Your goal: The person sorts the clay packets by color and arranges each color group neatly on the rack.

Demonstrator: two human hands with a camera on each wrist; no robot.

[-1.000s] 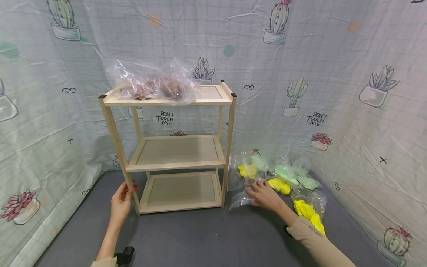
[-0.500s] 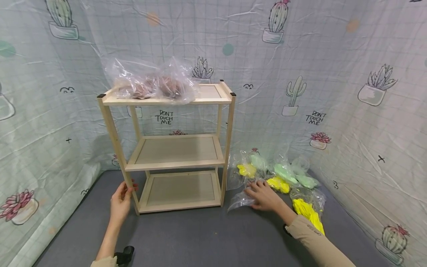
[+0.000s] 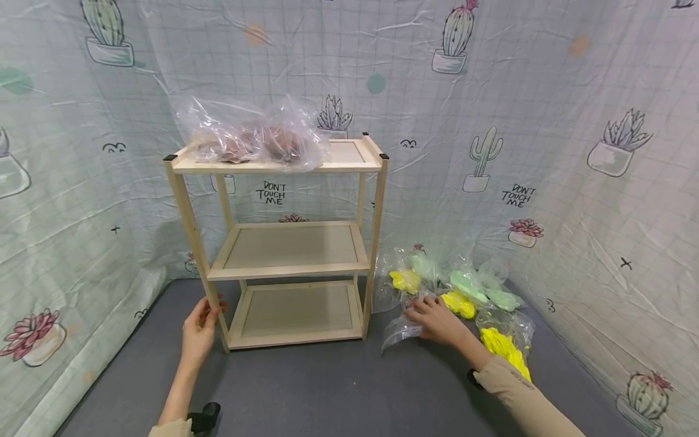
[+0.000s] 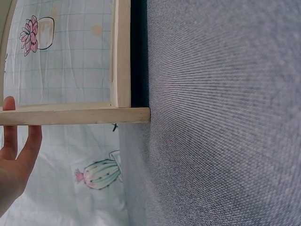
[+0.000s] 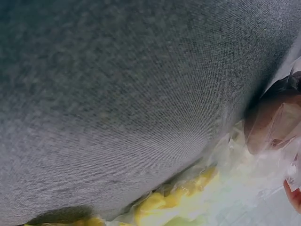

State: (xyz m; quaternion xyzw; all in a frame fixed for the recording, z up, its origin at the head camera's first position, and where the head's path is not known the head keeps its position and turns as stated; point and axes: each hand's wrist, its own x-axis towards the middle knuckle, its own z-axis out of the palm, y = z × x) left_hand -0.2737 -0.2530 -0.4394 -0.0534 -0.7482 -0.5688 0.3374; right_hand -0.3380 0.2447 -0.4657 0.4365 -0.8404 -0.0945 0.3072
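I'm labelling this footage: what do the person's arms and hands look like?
The left hand and right hand wear no gloves. The left sleeve and right sleeve are beige. A black gadget juts beside the left one; a black piece shows beside the right one.

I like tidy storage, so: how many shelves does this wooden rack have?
3: the top shelf, bearing bagged brown things; the middle shelf; and the bottom shelf. None look hidden.
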